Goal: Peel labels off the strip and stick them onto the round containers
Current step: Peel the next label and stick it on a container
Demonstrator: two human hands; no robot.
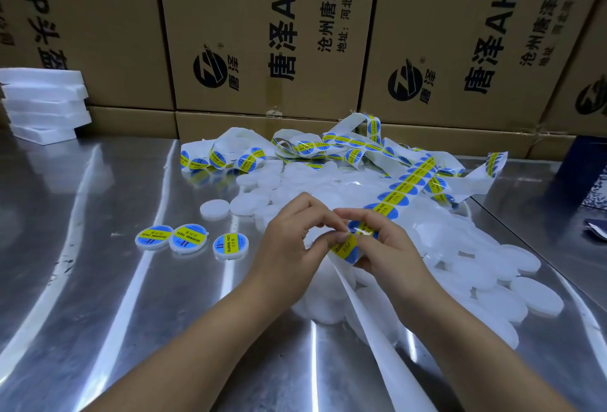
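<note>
A long white backing strip (402,181) carrying blue-and-yellow round labels winds from the back of the metal table down to my hands. My left hand (289,247) pinches the edge of one blue-and-yellow label (346,249) with thumb and forefinger. My right hand (387,247) grips the strip just beside that label. A heap of plain white round containers (460,264) lies under and to the right of my hands. Three labelled containers (189,237) sit in a row to the left.
The shiny metal table (98,231) has a seam at the right. Brown cardboard boxes (262,34) wall off the back. A stack of white foam trays (46,103) stands at the far left. A single white container (215,209) lies apart. The bare strip tail (387,346) trails toward me.
</note>
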